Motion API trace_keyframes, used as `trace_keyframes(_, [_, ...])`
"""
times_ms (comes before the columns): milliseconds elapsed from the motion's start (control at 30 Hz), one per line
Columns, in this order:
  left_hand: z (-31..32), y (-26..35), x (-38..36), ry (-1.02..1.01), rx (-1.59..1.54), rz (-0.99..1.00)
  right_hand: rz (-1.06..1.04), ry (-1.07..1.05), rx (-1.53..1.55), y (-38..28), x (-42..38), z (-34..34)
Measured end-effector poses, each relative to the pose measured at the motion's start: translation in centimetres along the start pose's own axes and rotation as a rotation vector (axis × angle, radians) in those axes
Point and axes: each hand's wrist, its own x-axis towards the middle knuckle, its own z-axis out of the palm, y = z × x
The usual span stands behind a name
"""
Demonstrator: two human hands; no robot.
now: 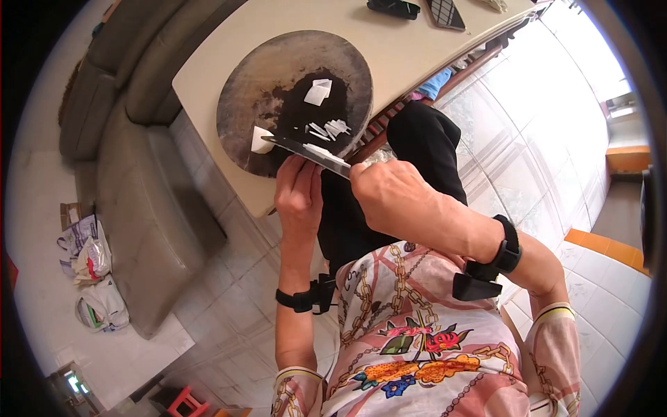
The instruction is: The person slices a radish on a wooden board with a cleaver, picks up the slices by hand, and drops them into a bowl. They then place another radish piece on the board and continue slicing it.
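Note:
My right hand (382, 191) is closed round the handle of a knife (326, 158), whose blade points left over the near edge of a round, dark-stained wooden board (243, 90). Thin white pieces lie along the blade. My left hand (299, 186) is at the board's near edge, fingers bent together beside the blade; what they hold, if anything, is hidden. A white block (261, 140) sits at the blade's tip. Thin white strips (329, 130) are spread beyond the knife, and white slices (318, 92) lie farther back on the board.
The board stands on a pale table (299, 17). At its far side are a phone (445, 12) and a black case (393, 8). A grey sofa (149, 208) is at the left, with bags (87, 254) beyond it. My knees are beside the table edge.

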Motion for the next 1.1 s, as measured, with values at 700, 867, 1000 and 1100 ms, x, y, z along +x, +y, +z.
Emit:
trace_keyframes(700, [0.4, -0.2, 0.0, 0.017, -0.005, 0.014, 0.06, 0.004, 0.055, 0.8, 0.2, -0.1])
trace_keyframes(867, [0.3, 0.0, 0.0, 0.018, -0.013, -0.001, 0.066, -0.099, 0.095, 0.8, -0.8, -1.6])
trace_keyframes(1000, [0.1, -0.1, 0.1, 0.016, 0.001, 0.016, 0.085, -0.175, 0.088, 0.5, -1.1, -2.0])
trace_keyframes(1100, [0.1, 0.0, 0.2, 0.015, -0.007, 0.018, 0.073, -0.184, 0.094, 0.7, -0.9, -2.4])
